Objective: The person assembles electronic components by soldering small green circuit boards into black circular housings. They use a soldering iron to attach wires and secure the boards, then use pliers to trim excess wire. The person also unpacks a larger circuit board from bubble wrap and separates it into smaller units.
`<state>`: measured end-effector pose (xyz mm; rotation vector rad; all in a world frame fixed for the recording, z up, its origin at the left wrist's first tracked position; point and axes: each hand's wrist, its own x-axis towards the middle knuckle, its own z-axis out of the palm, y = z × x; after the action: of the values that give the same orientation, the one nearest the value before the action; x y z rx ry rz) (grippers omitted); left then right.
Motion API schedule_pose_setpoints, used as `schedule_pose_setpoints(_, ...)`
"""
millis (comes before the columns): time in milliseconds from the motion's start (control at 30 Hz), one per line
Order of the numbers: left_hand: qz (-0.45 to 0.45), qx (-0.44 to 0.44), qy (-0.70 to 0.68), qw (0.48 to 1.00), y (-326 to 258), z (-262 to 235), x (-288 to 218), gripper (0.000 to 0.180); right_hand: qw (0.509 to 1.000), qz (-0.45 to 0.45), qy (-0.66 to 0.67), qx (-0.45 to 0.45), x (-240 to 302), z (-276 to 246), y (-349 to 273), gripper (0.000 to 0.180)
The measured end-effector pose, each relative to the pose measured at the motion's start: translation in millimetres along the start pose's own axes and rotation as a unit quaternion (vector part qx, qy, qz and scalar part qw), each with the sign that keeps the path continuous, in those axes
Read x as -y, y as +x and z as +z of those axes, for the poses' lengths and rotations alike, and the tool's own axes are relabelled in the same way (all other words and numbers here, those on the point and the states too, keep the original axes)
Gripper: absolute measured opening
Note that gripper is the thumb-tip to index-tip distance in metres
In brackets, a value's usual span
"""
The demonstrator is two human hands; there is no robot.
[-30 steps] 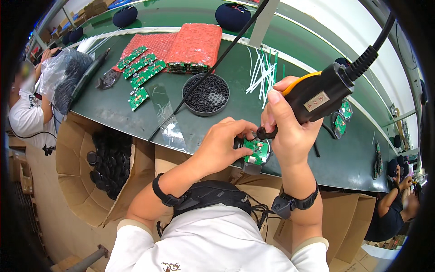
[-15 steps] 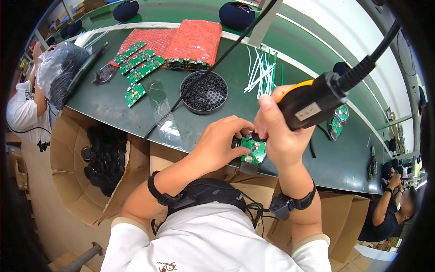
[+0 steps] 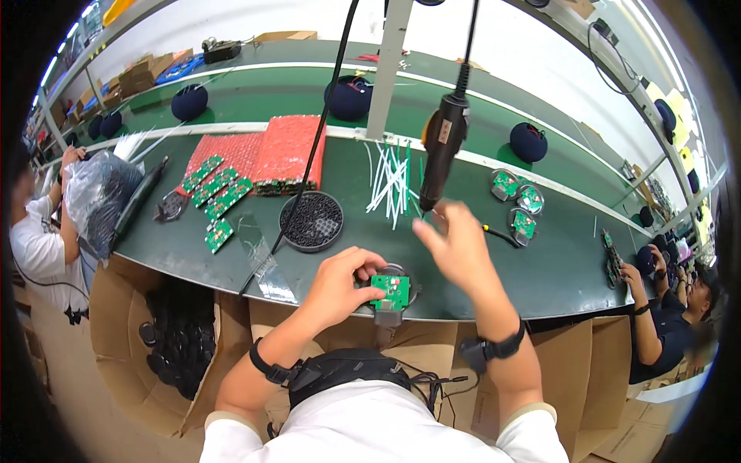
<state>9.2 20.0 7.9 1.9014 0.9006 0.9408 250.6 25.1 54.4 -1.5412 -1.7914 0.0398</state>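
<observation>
- Head view, nearest first: the left hand [image 3: 340,282] pinches a small green circuit board [image 3: 390,292] at the front edge of the green surface [image 3: 571,262], fingers curled around its left side and holding it over a dark round part.
- The right hand [image 3: 455,245] is just right of the board, lifted off the surface, fingers spread wide and holding nothing; it is blurred.
- Just above that hand hangs a black electric screwdriver [image 3: 444,147] with an orange band, dangling by its cable, tip pointing down, apart from the fingers.
- Left of it, a round black tray [image 3: 311,221] of small dark pieces sits on the surface, with a bundle of white cable ties [image 3: 392,181] beside it.
- Further left lie several green boards [image 3: 216,193] in a row, and behind them red bubble-wrap sheets [image 3: 270,154].
- To the right, three round housings with green boards [image 3: 519,202] lie together.
- Below the surface at left, a cardboard box [image 3: 116,324] holds black round parts.
- At the far edges, other people work: one at left by a clear bag [image 3: 96,197], another at right.
</observation>
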Motion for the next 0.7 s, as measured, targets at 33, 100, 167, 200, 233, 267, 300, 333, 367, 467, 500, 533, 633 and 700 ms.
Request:
schedule_pose_setpoints(33,0.001,-0.001,-0.017,1.0,-2,-1,1,0.048,0.991,0.079,0.026,0.102,3,-9,-17,0.039)
schedule_pose_setpoints(100,0.017,0.031,-0.032,0.999,-4,2,-6,0.048,0.962,0.095,0.179,0.181,-4,-11,-59,0.037)
schedule_pose_setpoints(167,0.05,0.069,-0.041,0.996,-6,6,-14,0.046,0.922,0.187,0.217,0.259,0,-26,-79,0.041)
schedule_pose_setpoints(200,0.043,0.071,-0.076,0.994,-7,10,-17,0.044,0.906,0.244,0.236,0.252,-1,-34,-90,0.039)
schedule_pose_setpoints(233,0.034,0.043,-0.052,0.997,-5,12,-13,0.042,0.887,0.3,0.254,0.244,-4,-40,-97,0.038)
schedule_pose_setpoints(267,0.024,0.016,-0.028,0.999,-1,15,-7,0.04,0.887,0.311,0.252,0.23,-5,-39,-103,0.036)
schedule_pose_setpoints(300,0.022,-0.007,-0.01,1.0,7,20,-4,0.038,0.889,0.326,0.244,0.208,-8,-45,-108,0.034)
schedule_pose_setpoints(333,0.039,-0.043,0.06,0.997,16,22,-3,0.031,0.891,0.34,0.237,0.186,-11,-49,-112,0.032)
schedule_pose_setpoints(367,0.062,-0.083,0.144,0.984,21,22,-1,0.025,0.886,0.342,0.262,0.174,-16,-50,-115,0.031)
schedule_pose_setpoints(467,0.046,-0.042,0.218,0.974,42,23,8,0.018,0.868,0.346,0.337,0.116,-44,-62,-117,0.026)
schedule_pose_setpoints(500,0.041,-0.03,0.237,0.97,43,26,10,0.017,0.865,0.36,0.34,0.073,-57,-69,-116,0.024)
schedule_pose_setpoints(533,0.036,-0.021,0.259,0.965,44,26,12,0.016,0.861,0.371,0.346,0.031,-71,-77,-113,0.023)
schedule_pose_setpoints(633,0.036,-0.043,0.258,0.964,39,27,14,0.015,0.834,0.402,0.363,-0.109,-139,-112,-95,0.019)
schedule_pose_setpoints(700,0.04,-0.045,0.249,0.967,41,29,8,0.014,0.82,0.395,0.364,-0.196,-201,-146,-82,0.017)
